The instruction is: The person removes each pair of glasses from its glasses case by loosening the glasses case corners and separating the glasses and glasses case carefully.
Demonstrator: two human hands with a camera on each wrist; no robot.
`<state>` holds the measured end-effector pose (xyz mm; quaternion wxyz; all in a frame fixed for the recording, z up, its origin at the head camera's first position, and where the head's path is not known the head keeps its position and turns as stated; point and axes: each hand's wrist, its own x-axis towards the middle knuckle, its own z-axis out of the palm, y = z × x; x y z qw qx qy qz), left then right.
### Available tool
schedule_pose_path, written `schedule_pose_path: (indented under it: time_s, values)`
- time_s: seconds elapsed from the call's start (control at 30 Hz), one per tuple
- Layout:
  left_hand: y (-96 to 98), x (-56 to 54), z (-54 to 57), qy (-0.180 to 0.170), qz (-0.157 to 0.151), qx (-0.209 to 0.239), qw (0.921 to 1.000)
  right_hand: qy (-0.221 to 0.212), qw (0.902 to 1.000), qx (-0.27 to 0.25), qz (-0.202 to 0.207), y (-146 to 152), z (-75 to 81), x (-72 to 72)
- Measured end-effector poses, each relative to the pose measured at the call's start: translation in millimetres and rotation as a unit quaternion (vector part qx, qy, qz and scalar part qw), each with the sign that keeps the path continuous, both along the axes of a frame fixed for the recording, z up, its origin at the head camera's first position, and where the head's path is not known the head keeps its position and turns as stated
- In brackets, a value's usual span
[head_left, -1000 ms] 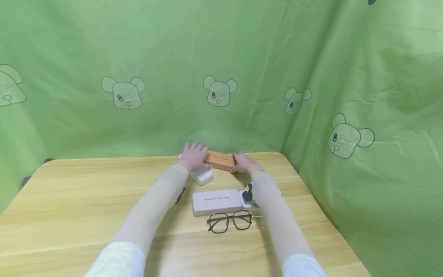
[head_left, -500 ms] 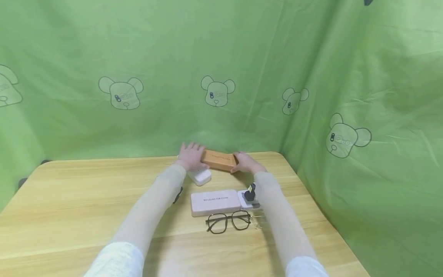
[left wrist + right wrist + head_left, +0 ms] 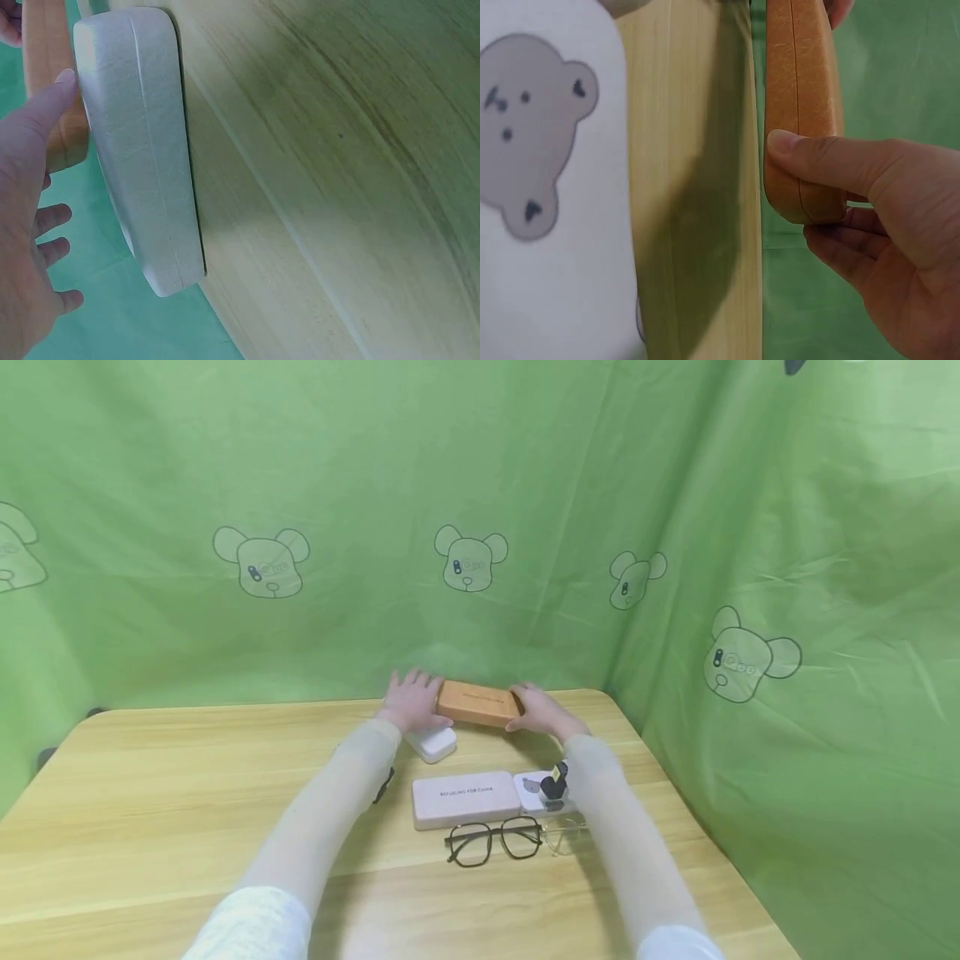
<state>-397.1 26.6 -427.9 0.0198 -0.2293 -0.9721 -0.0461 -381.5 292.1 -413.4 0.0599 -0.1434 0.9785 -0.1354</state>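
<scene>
An orange-brown glasses case point(image 3: 477, 703) is at the back of the table. My right hand point(image 3: 540, 710) holds its right end; in the right wrist view the thumb point(image 3: 810, 154) lies on the front side and the fingers are behind and below. At the left end is my left hand point(image 3: 412, 702), fingers spread and fairly straight. Its thumb point(image 3: 52, 101) touches or lies just in front of the brown case in the left wrist view. A white case point(image 3: 433, 745) lies under and in front of the left hand, partly hidden by it.
Nearer on the wooden table point(image 3: 225, 793) are a pale pink case point(image 3: 465, 802) with lettering and a white case with a bear picture point(image 3: 529, 785). Black-framed glasses point(image 3: 492, 832) and thin gold-rimmed glasses lie in front. Green curtains point(image 3: 360, 627) stand behind and at right.
My right hand has shifted slightly right with the brown case, whose right end moved too. More of the bear case and gold-rimmed glasses shows. The left hand has hardly moved.
</scene>
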Motion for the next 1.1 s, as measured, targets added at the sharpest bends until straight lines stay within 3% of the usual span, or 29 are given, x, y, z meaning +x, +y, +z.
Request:
schedule_pose_path:
  time_s: [0.33, 0.67, 1.1]
  values:
    - [-2.7, 1.7, -0.3, 0.007, -0.006, 0.029, 0.9995, 0.027, 0.9993, 0.0, 0.026, 2, 6.7, 5.9]
    - [-12.7, 0.6, 1.1, 0.041, -0.026, 0.014, 0.9987, 0.053, 0.9971, 0.014, 0.052, -5, 15.4, 14.9]
    - [-33.0, 13.0, 11.7, 0.088, -0.042, 0.015, 0.9951, 0.106, 0.9897, 0.053, 0.08, -19, 25.4, 24.3]
